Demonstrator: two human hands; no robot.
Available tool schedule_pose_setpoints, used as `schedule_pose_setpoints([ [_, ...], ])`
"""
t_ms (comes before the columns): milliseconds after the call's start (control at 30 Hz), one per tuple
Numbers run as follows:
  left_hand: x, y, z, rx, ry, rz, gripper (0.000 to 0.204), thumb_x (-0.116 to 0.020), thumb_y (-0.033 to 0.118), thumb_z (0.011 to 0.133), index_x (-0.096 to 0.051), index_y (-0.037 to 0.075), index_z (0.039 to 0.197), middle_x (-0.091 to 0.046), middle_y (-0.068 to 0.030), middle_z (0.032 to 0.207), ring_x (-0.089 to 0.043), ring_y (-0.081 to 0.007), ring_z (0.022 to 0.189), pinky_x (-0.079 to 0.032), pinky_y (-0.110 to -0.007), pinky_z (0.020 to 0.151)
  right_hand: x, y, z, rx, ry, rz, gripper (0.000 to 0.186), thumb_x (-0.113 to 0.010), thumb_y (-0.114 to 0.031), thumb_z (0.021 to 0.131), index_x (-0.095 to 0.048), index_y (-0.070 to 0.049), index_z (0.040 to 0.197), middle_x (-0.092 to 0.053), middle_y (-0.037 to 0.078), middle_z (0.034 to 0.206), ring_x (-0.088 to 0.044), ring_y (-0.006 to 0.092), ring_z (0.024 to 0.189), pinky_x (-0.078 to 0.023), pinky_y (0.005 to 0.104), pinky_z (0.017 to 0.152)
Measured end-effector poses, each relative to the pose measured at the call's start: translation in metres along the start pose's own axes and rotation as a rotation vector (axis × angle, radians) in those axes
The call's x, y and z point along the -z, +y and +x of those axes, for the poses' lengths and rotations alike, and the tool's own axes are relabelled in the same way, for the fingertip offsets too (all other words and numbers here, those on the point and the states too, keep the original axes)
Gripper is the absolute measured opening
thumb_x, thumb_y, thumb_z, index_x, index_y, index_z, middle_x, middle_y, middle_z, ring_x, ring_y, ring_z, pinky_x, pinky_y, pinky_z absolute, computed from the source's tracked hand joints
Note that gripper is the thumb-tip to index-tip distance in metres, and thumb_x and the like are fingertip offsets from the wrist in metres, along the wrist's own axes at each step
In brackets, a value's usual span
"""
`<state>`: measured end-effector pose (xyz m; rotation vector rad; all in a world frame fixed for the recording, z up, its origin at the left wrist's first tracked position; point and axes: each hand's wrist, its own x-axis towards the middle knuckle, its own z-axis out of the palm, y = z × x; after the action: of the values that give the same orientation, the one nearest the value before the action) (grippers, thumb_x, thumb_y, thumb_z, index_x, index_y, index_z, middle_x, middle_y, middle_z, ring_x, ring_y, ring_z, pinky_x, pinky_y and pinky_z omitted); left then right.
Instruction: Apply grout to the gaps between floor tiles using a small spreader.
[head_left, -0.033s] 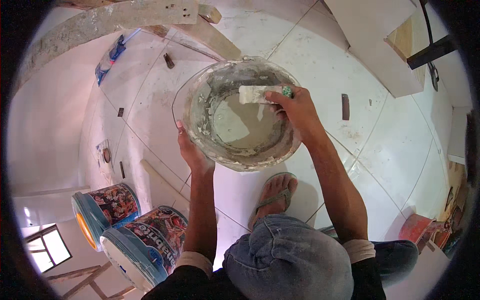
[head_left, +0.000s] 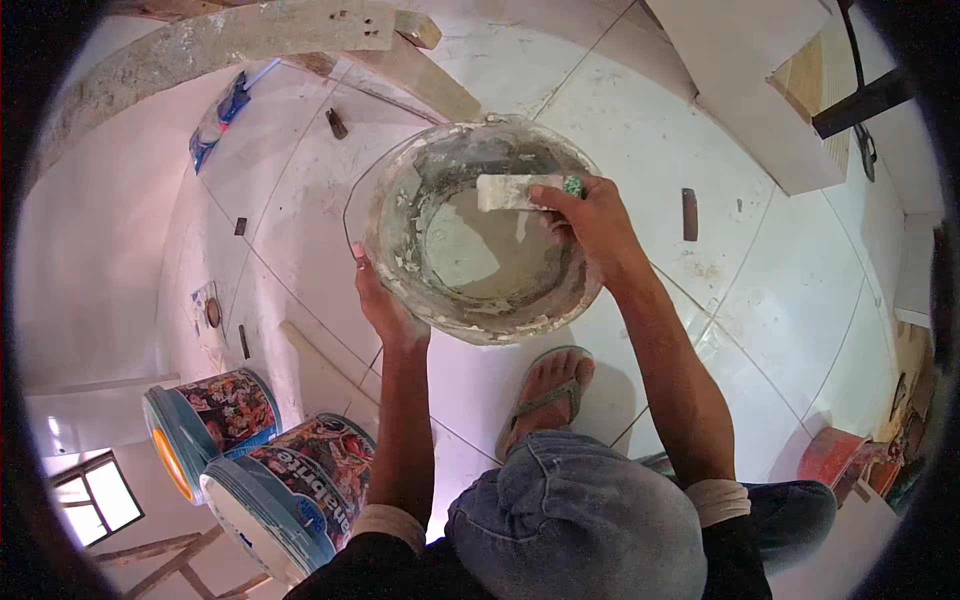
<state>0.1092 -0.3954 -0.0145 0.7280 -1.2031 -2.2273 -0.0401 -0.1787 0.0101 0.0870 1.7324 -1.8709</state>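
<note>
A plaster-crusted bucket (head_left: 400,215) stands on the white tiled floor, with a pool of grey-beige wet mix (head_left: 490,255) at its bottom. My left hand (head_left: 380,300) grips the bucket's near-left rim. My right hand (head_left: 592,225) reaches over the right rim and holds a flat scraper (head_left: 510,191). The scraper is smeared white, shows a green spot at the handle end, and its blade points left above the mix.
Two colourful paint pails (head_left: 300,480) lie at lower left. Mortar-stained wooden planks (head_left: 400,60) lie beyond the bucket. Stacked white tiles (head_left: 760,90) are at upper right. My sandalled foot (head_left: 550,390) is just below the bucket. A red tub (head_left: 830,455) sits at lower right.
</note>
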Motion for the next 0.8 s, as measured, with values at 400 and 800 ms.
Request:
schedule_pose_setpoints([
  [400, -0.031, 0.003, -0.012, -0.078, -0.088, 0.15, 0.056, -0.042, 0.046, 0.114, -0.055, -0.001, 0.142, -0.066, -0.0154, 0.133, -0.065, -0.027, 0.121, -0.051, -0.044, 0.109, 0.016, 0.012, -0.003, -0.001, 0.021, 0.225, 0.021, -0.079, -0.014, 0.095, -0.071, 0.0, 0.107, -0.069, 0.003, 0.08, -0.061, 0.0102, 0.065, -0.049, 0.027, 0.056],
  [800, 0.004, -0.013, 0.024, 0.066, 0.002, 0.048, 0.056, -0.042, 0.043, 0.114, -0.056, -0.002, 0.144, -0.069, -0.015, 0.132, -0.069, -0.0263, 0.116, -0.055, -0.04, 0.102, 0.017, -0.004, -0.01, -0.058, -0.053, 0.47, 0.018, -0.077, -0.013, 0.098, -0.07, 0.001, 0.107, -0.068, 0.003, 0.081, -0.06, 0.0106, 0.066, -0.047, 0.0268, 0.054],
])
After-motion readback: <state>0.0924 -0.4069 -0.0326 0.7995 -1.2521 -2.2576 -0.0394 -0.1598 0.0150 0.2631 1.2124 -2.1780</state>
